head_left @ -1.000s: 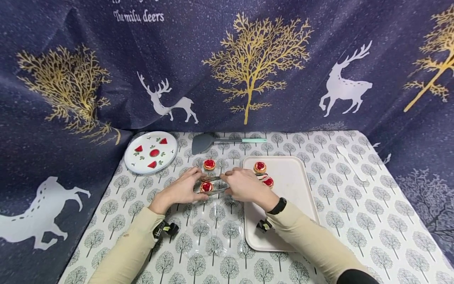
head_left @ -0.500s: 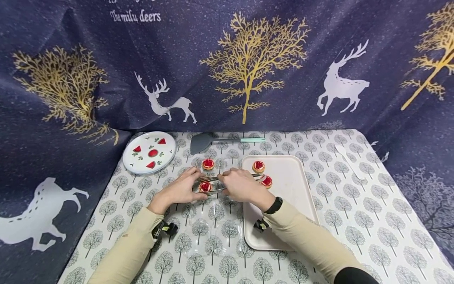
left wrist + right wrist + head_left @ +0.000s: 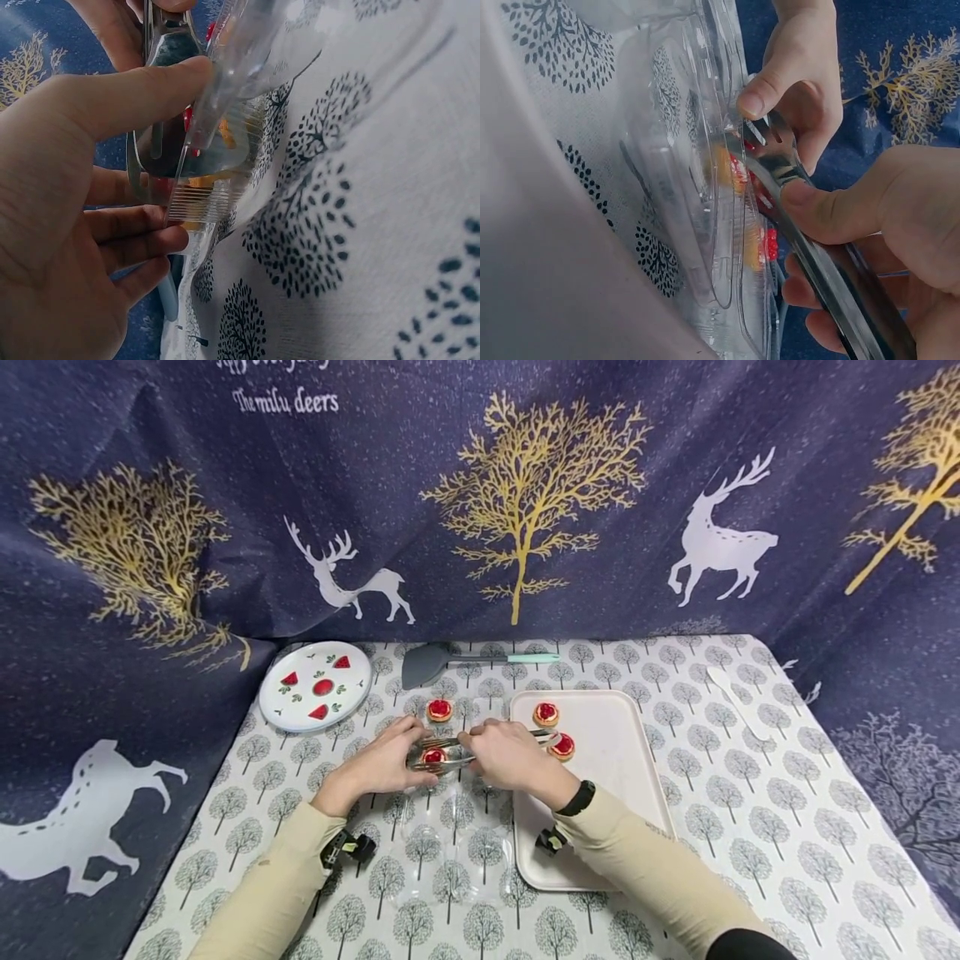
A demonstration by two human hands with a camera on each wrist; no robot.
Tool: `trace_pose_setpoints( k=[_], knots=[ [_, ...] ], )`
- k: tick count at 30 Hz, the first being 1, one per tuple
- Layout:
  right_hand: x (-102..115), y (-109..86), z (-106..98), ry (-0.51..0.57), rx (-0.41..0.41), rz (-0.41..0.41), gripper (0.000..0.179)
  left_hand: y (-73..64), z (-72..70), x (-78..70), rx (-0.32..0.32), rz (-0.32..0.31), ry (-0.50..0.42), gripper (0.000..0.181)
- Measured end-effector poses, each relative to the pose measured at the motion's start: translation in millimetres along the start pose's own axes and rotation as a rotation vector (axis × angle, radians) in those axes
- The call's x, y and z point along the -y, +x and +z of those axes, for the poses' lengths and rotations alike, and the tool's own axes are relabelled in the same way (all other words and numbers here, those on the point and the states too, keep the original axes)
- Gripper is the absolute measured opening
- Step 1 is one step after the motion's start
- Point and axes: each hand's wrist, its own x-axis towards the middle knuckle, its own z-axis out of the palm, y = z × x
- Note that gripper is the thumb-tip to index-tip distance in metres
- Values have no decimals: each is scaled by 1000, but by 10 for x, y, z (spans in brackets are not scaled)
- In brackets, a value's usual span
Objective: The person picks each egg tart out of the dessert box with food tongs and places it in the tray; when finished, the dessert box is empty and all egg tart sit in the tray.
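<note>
My right hand (image 3: 513, 758) holds metal tongs (image 3: 817, 262), thumb on one arm and fingers round the other. The slotted tong ends stand either side of a red-topped tart (image 3: 433, 757) inside a clear plastic container (image 3: 199, 206). Partly behind the tongs, only the tart's top shows from above. My left hand (image 3: 378, 762) grips the container's left side, its thumb at the near edge and its fingers at the outer wall. A second tart (image 3: 439, 710) sits just beyond, at the far end of the container.
To the right, a cream tray (image 3: 622, 785) carries two tarts (image 3: 546, 714) near its left edge. A plate with watermelon pictures (image 3: 347, 687) stands at the back left. Behind lie a grey spatula (image 3: 425, 667) with a mint handle and a slim white utensil (image 3: 738, 703).
The tong arms now cover more of the tart between them. Both hands have stayed in nearly the same place, and the head view has shifted slightly.
</note>
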Motion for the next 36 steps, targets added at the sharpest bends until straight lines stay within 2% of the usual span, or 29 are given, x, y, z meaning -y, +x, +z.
trace_pose_setpoints(
  k=[13,21,27,36],
  knots=[
    [-4,-16,5,51,-46,-21,34,-21,13,20,-19,19,-33,74],
    [-33,-41,19,76,-62,-31,37,-13,11,25,-6,10,-54,76],
    [-48,-56,31,91,-64,-21,42,-14,9,19,-6,6,-45,77],
    [-63,-61,8,87,-84,-24,38,2,7,19,-15,5,-27,77]
  ],
)
